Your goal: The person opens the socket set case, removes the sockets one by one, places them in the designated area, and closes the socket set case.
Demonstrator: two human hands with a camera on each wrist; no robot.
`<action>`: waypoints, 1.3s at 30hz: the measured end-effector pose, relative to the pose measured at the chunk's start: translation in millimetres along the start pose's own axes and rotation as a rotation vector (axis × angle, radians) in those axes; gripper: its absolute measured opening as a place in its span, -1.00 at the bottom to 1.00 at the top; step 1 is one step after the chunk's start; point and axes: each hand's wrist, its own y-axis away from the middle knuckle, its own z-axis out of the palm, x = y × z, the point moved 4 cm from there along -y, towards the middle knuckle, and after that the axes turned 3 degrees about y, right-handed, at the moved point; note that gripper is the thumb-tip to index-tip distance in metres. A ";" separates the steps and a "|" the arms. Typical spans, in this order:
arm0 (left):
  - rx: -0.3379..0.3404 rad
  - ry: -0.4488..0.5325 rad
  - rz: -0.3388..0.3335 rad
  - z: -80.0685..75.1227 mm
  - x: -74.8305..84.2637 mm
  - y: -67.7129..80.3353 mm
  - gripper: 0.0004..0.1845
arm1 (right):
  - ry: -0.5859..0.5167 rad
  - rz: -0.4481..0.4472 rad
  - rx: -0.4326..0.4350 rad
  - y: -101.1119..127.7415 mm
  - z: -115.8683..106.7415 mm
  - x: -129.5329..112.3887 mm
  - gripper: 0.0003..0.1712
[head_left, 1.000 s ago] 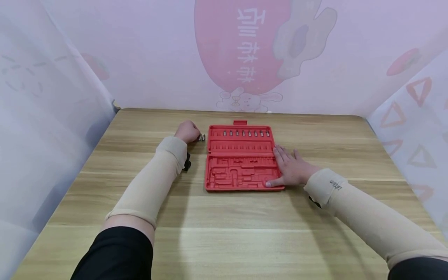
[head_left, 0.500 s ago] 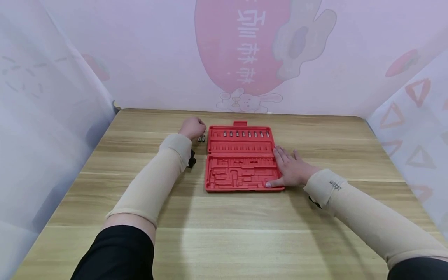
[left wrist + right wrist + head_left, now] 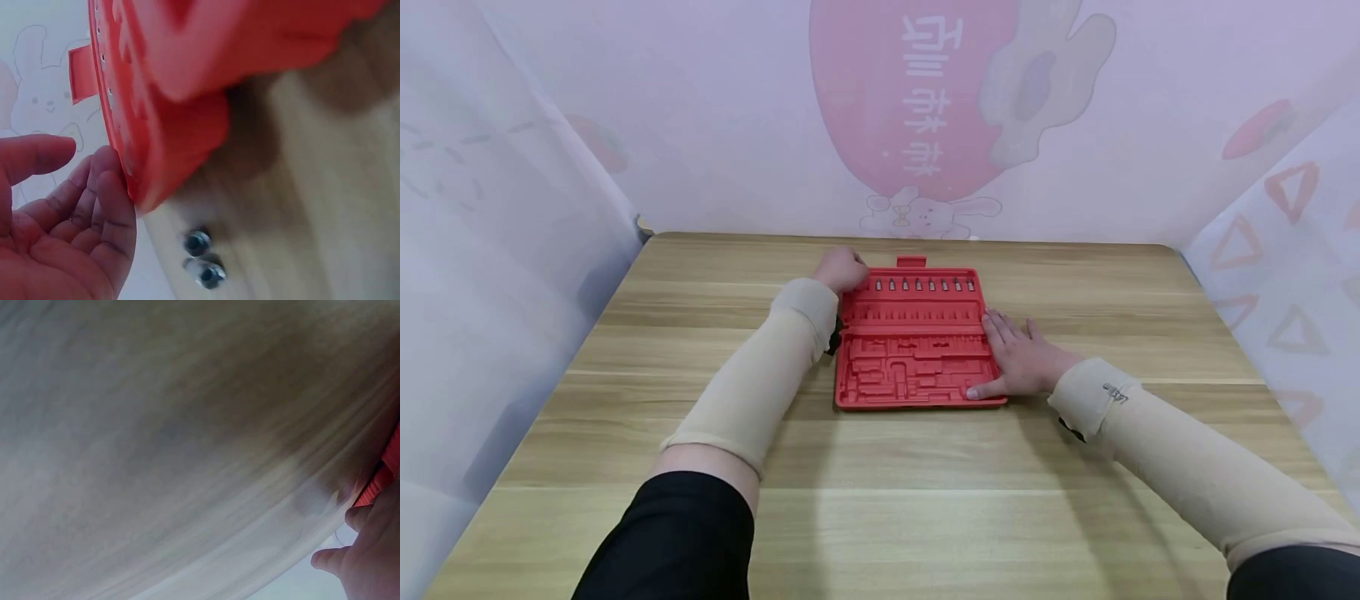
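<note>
My left hand (image 3: 841,270) is at the far left corner of an open red plastic tool case (image 3: 917,407). In the left wrist view its bent fingers (image 3: 115,200) touch the case rim, while the thumb (image 3: 44,156) stands apart from them, with nothing seen in that gap. Two small metal sockets, a rear socket (image 3: 199,242) and a nearer socket (image 3: 209,275), lie on the table beside the case; the left arm hides them in the head view. My right hand (image 3: 1026,360) lies with spread fingers on the case's right edge, thumb over the near corner.
A row of several small metal pieces (image 3: 917,285) stands in the case's far half. The moulded recesses (image 3: 898,371) of the near half face up. The wooden table (image 3: 910,500) ends at a printed curtain (image 3: 722,125) behind, with more curtain (image 3: 1292,275) along the right.
My left hand has moved right, from beside the loose sockets to the case's far left corner. The right hand stays on the case's right edge. The head view has shifted slightly.
</note>
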 end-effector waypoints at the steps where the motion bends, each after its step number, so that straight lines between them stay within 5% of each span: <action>1: -0.001 -0.005 0.001 0.8 2.4 -1.0 -0.63 | -0.002 0.001 -0.003 0.4 -0.6 0.0 0.57; 18: -0.125 -0.143 -0.025 21.1 20.0 -12.2 -0.75 | -0.016 -0.003 -0.014 0.1 0.4 -1.4 0.60; 39: 0.015 0.017 -0.020 17.2 19.6 -8.0 -0.78 | 0.005 0.017 -0.014 -2.3 1.0 1.6 0.58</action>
